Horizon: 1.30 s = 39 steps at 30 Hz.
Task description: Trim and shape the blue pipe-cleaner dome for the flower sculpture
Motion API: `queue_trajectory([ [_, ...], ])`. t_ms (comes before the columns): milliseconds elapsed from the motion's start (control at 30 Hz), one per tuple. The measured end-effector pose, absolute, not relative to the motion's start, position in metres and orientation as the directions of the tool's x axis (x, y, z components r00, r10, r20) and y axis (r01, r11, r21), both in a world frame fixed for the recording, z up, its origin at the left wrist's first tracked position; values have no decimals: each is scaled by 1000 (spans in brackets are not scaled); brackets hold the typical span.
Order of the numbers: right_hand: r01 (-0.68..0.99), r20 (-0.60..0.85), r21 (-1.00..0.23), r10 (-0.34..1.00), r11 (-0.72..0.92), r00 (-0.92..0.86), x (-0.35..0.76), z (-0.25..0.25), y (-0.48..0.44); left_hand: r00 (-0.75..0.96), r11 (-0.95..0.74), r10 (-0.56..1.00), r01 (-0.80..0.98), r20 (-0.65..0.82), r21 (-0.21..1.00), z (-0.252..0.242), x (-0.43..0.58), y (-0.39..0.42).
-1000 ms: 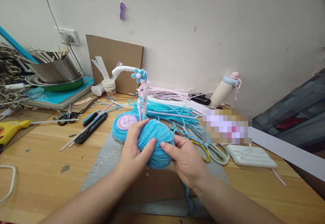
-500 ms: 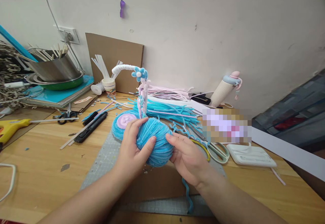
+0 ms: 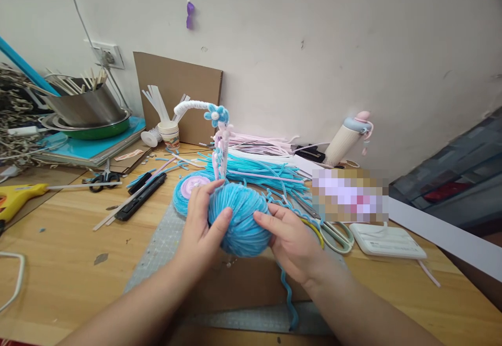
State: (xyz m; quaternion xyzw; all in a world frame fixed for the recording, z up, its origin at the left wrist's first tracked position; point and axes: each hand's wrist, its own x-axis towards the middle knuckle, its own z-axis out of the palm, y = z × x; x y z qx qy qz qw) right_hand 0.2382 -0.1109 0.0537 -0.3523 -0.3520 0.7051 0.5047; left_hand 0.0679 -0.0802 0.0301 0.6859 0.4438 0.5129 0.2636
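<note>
A fuzzy blue chenille ball (image 3: 239, 220), ridged with wound strands, is held between my two hands. My left hand (image 3: 204, 226) grips its left side, thumb across the front. On the right side, my right hand (image 3: 290, 236) pinches it with the thumb in front and fingers partly hidden behind. Just behind stands a blue round piece with a lilac spiral centre (image 3: 192, 185). A white curved stem with a blue flower (image 3: 215, 115) and pale pink flowers rises behind the ball. One wavy blue chenille stem (image 3: 288, 296) lies below my right hand.
Blue chenille stems (image 3: 259, 171) lie behind the ball, with scissors (image 3: 337, 236) to the right. A grey cutting mat (image 3: 152, 252) and cardboard lie beneath. At left are a black utility knife (image 3: 141, 197) and a yellow glue gun (image 3: 23, 199). A white power bank (image 3: 386, 240) lies right.
The blue chenille ball has turned in my hands, its ridges now running more upright. My left thumb has shifted slightly left, and my right fingers have moved slightly right.
</note>
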Motion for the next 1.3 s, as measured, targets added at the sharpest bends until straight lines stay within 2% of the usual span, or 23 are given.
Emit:
queue_trajectory([
  [67,-468,-129,-849,955,-246,-267,244,56,-108,92,-319,948,233,305,919,34,65,-77],
  [133,-453,-126,-850,938,-270,-322,250,59,-106,222,-107,971,58,92,993,40,63,-76],
  [233,-383,-177,-860,900,-338,-398,257,63,-104,560,278,817,-169,-140,946,50,61,-76],
  [300,-306,-240,-869,872,-389,-427,259,64,-105,638,401,746,-198,-193,895,53,61,-78],
  [433,-199,-328,-874,841,-443,-431,258,60,-108,608,440,756,-195,-244,877,50,61,-79],
  [600,-291,-290,-822,800,-489,-526,255,56,-107,683,536,685,-237,-253,811,48,60,-75],
  [833,-273,-242,-885,873,-377,-423,257,63,-107,606,458,773,-330,-187,825,49,58,-74],
  [900,-258,-252,-890,876,-377,-412,258,64,-106,640,466,750,-334,-166,819,49,59,-76],
  [1067,-310,-248,-866,875,-393,-417,263,64,-103,784,550,596,-240,-175,800,50,60,-77],
  [1200,-166,-311,-859,751,-485,-582,266,58,-100,784,568,569,-156,-248,808,50,59,-79],
  [1300,-101,-342,-870,737,-483,-584,262,50,-101,747,552,583,-76,-319,830,48,60,-80],
])
